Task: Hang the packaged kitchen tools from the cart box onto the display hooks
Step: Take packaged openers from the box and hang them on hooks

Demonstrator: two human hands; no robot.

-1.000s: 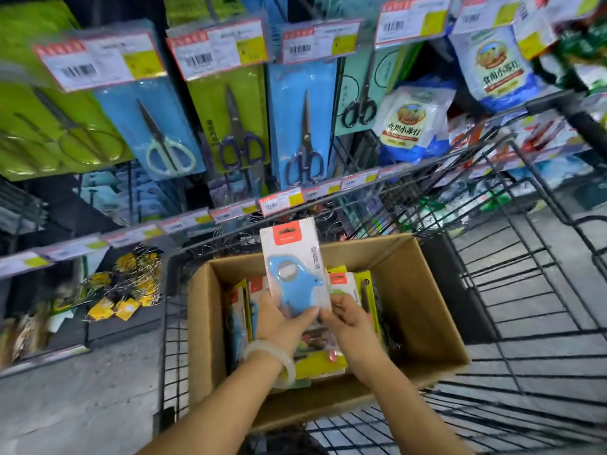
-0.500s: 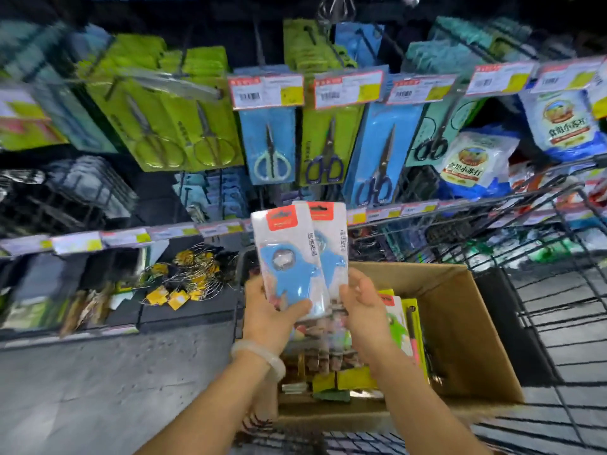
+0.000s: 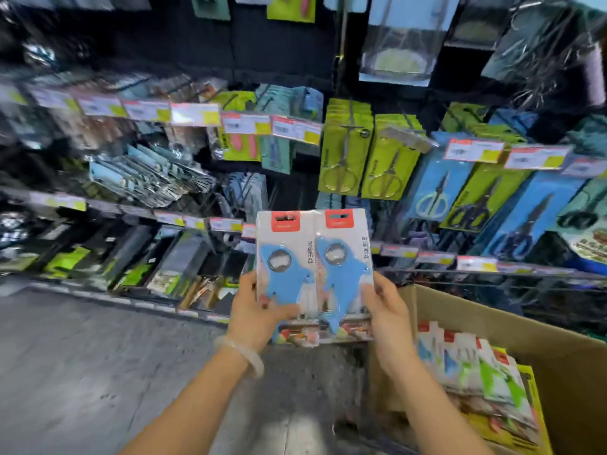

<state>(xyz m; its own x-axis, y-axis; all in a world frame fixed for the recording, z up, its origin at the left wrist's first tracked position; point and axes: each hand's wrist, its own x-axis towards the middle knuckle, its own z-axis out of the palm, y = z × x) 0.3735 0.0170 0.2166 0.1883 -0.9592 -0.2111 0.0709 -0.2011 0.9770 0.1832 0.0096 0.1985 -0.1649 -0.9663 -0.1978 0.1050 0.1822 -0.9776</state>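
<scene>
both hands grip blue opener packs (image 3: 313,274) before hook wall (image 3: 345,152), grey floor (image 3: 82,356).

I find a retail shop aisle: carded scissors in green and blue packs (image 3: 345,149) hang on hooks, red-and-yellow price tags (image 3: 244,123) line the rails left of them, and a brown cardboard stock box (image 3: 558,353) sits below.

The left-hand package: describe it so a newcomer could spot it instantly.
Find the cardboard box at lower right; just left of it, two hands hold up twin white cards. The left hand, with a pale bracelet, holds the package: blue shark-shaped opener, red tab, its right edge overlapped by its twin.
</scene>
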